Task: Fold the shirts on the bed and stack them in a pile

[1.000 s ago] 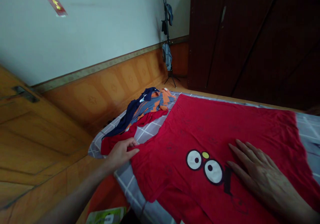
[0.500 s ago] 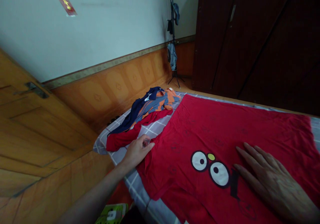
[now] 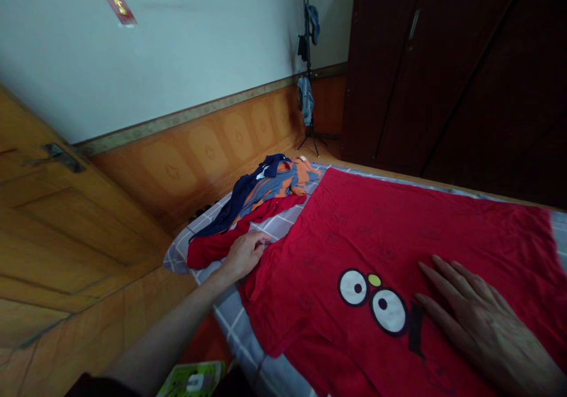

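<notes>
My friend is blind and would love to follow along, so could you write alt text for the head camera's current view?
A person's right hand lies flat on a red shirt with cartoon eyes, spread on a checked cloth, while the left hand is at its near-left edge. Beyond are more clothes, a coat stand and a dark wardrobe.

The red cartoon-eyed shirt (image 3: 328,255) lies spread, lightly wrinkled, across checked fabric (image 3: 235,320)

home bedroom: sheeted bed (image 3: 275,227), dark wardrobe (image 3: 425,90), coat rack (image 3: 308,60), wooden door (image 3: 75,225).
</notes>
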Motion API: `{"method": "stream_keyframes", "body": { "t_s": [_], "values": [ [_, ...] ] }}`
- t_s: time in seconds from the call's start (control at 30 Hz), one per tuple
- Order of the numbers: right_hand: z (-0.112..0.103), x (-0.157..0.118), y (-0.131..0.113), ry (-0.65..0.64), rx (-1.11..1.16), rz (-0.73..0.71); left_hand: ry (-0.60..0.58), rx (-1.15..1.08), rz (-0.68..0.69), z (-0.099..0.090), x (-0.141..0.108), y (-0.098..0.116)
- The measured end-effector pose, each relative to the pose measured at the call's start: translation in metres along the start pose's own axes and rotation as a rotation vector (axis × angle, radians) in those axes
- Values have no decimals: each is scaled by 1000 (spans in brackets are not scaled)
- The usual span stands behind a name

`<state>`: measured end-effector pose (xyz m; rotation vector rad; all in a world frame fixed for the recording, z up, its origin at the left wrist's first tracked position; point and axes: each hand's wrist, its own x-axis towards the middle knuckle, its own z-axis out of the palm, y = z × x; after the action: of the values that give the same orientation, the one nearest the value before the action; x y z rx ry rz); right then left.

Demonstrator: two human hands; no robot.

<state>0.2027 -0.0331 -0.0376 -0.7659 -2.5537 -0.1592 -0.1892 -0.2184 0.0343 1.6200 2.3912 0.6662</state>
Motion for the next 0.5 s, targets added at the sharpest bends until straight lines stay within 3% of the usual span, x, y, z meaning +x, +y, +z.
{"method": "stream_keyframes", "body": {
  "t_s": [0.1,0.23,0.37,0.5],
  "values": [
    [2,-4,5,24,-56,-180,-78,-15,76,-1,3,4],
    [-1,-4,5,58,-80,-217,-116,41,123,-1,6,13],
    [-3,-1,2,59,-86,-225,-44,106,72,-1,16,12],
    [-2,-2,3,63,-83,-234,51,142,-22,-10,34,-4]
  ]
}}
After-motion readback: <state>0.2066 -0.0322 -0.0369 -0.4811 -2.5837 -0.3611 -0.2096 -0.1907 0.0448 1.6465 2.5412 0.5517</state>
